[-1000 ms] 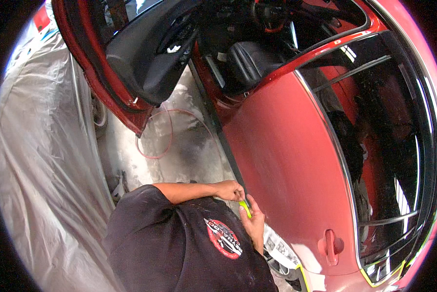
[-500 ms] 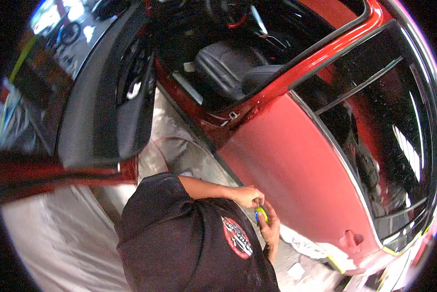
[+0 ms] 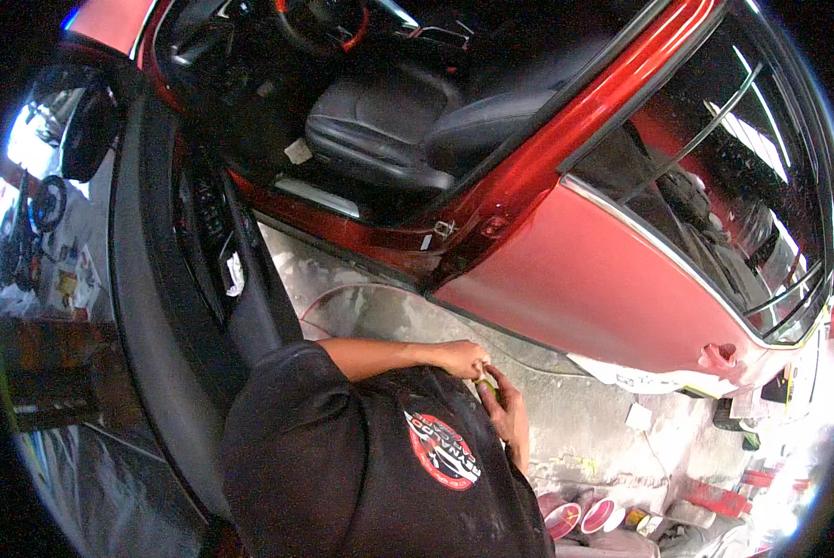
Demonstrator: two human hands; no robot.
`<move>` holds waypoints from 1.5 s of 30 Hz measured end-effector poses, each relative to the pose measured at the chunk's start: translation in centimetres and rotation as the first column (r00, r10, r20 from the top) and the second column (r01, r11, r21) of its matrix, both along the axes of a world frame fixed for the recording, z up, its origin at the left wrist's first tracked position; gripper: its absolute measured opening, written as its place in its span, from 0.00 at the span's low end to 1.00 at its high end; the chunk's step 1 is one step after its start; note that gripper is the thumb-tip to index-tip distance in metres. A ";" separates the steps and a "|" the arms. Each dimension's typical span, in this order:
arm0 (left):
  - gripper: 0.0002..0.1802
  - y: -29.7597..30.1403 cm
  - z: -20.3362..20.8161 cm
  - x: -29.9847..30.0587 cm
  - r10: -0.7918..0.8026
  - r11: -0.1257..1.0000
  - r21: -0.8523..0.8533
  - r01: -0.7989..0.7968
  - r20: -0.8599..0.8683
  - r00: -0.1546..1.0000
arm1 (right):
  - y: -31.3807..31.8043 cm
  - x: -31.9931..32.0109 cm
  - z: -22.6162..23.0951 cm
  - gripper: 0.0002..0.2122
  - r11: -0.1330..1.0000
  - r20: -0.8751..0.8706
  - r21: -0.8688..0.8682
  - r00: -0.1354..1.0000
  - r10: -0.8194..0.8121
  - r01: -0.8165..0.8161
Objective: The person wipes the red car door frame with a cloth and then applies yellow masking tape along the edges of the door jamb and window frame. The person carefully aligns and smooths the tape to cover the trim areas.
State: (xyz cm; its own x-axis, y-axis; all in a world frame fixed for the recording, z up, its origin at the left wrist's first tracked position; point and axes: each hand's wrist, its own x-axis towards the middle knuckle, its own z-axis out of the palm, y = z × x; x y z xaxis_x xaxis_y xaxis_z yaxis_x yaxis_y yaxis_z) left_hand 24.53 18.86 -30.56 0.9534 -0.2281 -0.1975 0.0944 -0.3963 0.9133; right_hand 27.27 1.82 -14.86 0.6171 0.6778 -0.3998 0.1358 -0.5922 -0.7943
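Note:
In front of the dark T-shirt (image 3: 343,456), my two hands are together at chest height. My right hand (image 3: 508,409) is closed around a small yellow-green roll of tape (image 3: 490,382), which the fingers mostly cover. My left hand (image 3: 462,359) comes in from the left with bent fingers pinched at the roll's upper edge. Whether a strip of tape is between those fingertips is too small to tell. Just beyond the hands stands a red car's dull, matte rear door (image 3: 575,288).
The opened front door (image 3: 157,242) rises at my left. Past the sill lies a black seat (image 3: 380,121). White masking paper (image 3: 659,378) edges the rear door's bottom near its handle recess (image 3: 717,356). Several tubs (image 3: 562,519) and other items sit on the floor at lower right.
My view has swung round, so the car appears rotated and more floor shows at lower right. Both hands stay together at the tape roll, which is now more covered by fingers.

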 end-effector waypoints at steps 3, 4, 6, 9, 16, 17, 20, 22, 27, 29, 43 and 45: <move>0.16 1.2 0.1 -0.1 0.006 0.996 -0.087 -0.002 0.046 0.999 | 0.7 -0.1 -1.1 0.22 0.997 -0.027 0.078 1.000 -0.005 0.008; 0.16 1.4 0.1 -0.4 0.009 0.995 -0.102 -0.003 0.055 0.998 | 0.9 -0.2 -0.5 0.22 1.000 -0.019 0.008 1.000 0.008 -0.008; 0.16 1.9 0.5 -0.3 -0.042 0.997 -0.059 0.043 0.015 0.999 | 1.7 -0.3 1.0 0.22 0.991 -0.005 -0.128 0.999 0.042 -0.042; 0.17 2.1 1.3 -1.2 -0.042 0.995 -0.093 0.037 -0.055 0.998 | 1.9 -0.7 0.9 0.21 0.993 -0.009 -0.110 0.999 0.046 -0.047; 0.19 2.7 -0.5 -2.6 0.021 0.998 -0.061 -0.024 -0.054 0.998 | 1.0 -1.4 0.2 0.21 0.995 -0.023 -0.103 1.000 0.009 -0.011; 0.20 3.0 -0.5 -2.7 0.046 0.997 -0.058 -0.051 -0.079 0.996 | 0.9 -1.4 0.2 0.21 0.994 -0.020 -0.107 1.000 -0.003 0.001; 0.21 3.1 -0.9 -2.8 0.081 0.995 -0.052 -0.087 -0.104 0.991 | 0.8 -2.0 0.8 0.21 0.996 0.026 -0.094 1.000 0.002 0.000; 0.21 3.0 -0.6 -2.9 0.084 0.994 -0.054 -0.091 -0.126 0.988 | 0.8 -2.1 1.2 0.21 0.992 -0.012 -0.124 1.000 -0.021 0.019; 0.22 1.8 -2.3 -2.9 0.054 0.995 -0.084 -0.060 -0.066 0.996 | 0.7 -2.4 1.4 0.20 0.992 -0.021 -0.116 0.999 -0.050 0.047; 0.22 1.7 -2.4 -2.9 0.037 0.996 -0.079 -0.041 -0.052 0.998 | 0.2 -2.4 0.8 0.20 0.994 -0.022 -0.098 0.998 -0.056 0.053; 0.22 1.7 -0.3 -3.8 0.043 0.996 -0.077 -0.055 -0.153 0.987 | -0.4 -2.8 0.9 0.21 0.990 0.018 -0.138 0.999 -0.038 0.040; 0.22 1.6 -0.6 -3.7 0.043 0.997 -0.064 -0.052 -0.124 0.991 | -0.5 -2.8 0.8 0.21 0.990 0.016 -0.136 0.999 -0.042 0.044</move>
State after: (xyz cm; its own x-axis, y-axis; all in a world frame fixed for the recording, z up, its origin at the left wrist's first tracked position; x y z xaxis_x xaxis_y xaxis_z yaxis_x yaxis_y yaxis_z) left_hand 20.84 20.48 -31.18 0.9331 -0.1999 -0.2989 0.2240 -0.3271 0.9181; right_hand 24.46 1.35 -14.04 0.6503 0.5901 -0.4784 0.1179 -0.7006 -0.7038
